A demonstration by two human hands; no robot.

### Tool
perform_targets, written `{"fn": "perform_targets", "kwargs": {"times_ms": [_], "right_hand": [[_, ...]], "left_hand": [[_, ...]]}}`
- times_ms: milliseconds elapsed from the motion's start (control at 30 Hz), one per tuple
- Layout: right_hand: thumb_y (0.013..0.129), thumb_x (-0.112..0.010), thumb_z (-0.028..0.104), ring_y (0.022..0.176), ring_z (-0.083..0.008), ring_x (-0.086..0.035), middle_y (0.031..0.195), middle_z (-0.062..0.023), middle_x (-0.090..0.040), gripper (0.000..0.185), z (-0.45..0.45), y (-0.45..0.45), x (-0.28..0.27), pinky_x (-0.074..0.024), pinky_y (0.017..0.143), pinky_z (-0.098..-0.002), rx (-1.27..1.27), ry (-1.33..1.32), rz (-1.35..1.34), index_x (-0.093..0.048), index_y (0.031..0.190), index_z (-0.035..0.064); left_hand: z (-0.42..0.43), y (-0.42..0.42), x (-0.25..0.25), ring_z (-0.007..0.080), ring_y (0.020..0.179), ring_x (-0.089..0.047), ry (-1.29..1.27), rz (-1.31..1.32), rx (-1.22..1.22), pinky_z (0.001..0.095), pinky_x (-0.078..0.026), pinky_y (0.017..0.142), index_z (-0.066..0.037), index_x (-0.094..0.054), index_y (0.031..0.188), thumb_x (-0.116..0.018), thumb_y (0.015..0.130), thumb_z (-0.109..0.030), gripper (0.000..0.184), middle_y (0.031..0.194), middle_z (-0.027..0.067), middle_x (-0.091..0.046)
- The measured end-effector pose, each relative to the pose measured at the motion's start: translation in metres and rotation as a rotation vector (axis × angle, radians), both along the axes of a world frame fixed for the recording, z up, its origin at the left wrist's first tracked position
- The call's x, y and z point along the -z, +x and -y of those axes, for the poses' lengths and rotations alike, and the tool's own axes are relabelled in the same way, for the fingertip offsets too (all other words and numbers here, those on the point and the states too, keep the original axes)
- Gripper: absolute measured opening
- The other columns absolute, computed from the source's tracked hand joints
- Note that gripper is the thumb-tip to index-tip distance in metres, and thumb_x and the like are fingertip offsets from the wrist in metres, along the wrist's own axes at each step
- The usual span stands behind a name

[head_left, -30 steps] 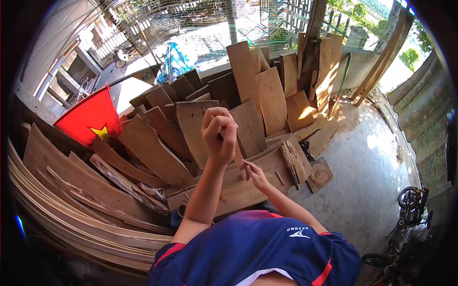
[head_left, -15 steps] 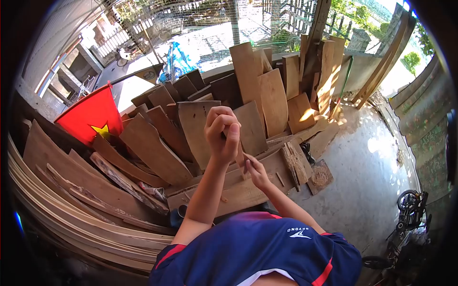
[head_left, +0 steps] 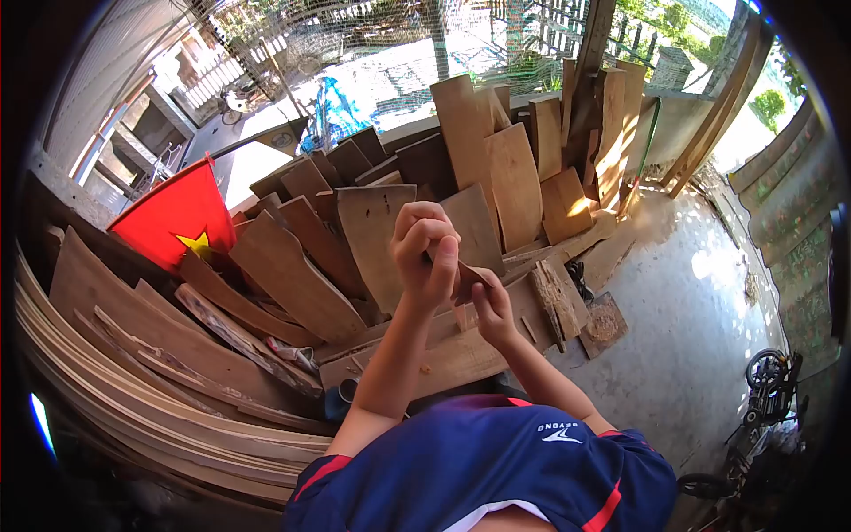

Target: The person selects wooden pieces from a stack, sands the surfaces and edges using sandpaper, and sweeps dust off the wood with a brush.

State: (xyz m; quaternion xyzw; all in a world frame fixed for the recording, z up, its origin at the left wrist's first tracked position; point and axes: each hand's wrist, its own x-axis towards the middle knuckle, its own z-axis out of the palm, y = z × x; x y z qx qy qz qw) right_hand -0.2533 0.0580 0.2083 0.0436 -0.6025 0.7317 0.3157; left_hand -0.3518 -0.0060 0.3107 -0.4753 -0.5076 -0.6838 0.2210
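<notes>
My left hand (head_left: 427, 257) is raised in front of my chest, its fingers curled closed around one end of a thin brown strip (head_left: 470, 277). Lower and to the right, my right hand (head_left: 493, 310) pinches the strip's other end between thumb and fingers. The strip looks like wood or stiff paper; I cannot tell which, and the part inside my left fist is hidden. Below both hands lies a long wooden plank (head_left: 456, 356) with small offcuts on it.
Many boards (head_left: 377, 239) lean against the low wall ahead. Long curved planks (head_left: 204, 443) are stacked at left, near a red flag with a yellow star (head_left: 177, 217). A rough wood chunk (head_left: 556, 306) sits right of the plank. Concrete floor (head_left: 665, 293) extends right, towards a small black bike (head_left: 764, 381).
My right hand has risen closer to my left hand, and the strip between them now tilts differently. The whole view has shifted slightly.
</notes>
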Motion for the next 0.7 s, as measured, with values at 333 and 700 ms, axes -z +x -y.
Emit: {"fn": "perform_targets", "kwargs": {"times_ms": [333,700], "right_hand": [[0.093,-0.04,0.008,0.076,-0.0047,-0.046,0.091,0.0005,-0.057,0.026,-0.007,0.003,0.095,-0.0376,0.065,-0.0195,-0.121,-0.078,0.39,-0.052,0.116,0.004],[0.089,-0.039,-0.004,0.099,-0.0132,-0.053,0.107,-0.0075,-0.058,0.026,-0.011,-0.012,0.067,-0.039,0.088,-0.0241,-0.113,-0.011,0.251,-0.055,0.109,0.0006]], "left_hand": [[0.007,0.001,0.0,0.0133,0.064,-0.046,-0.018,0.004,0.007,0.0252,-0.038,0.054,-0.004,-0.053,0.067,-0.055,0.074,-0.012,0.012,0.08,0.009,-0.049],[0.007,-0.009,0.001,0.013,0.064,-0.045,0.016,0.002,-0.021,0.0245,-0.036,0.054,-0.003,-0.052,0.067,-0.052,0.076,-0.011,0.012,0.08,0.0096,-0.049]]}}
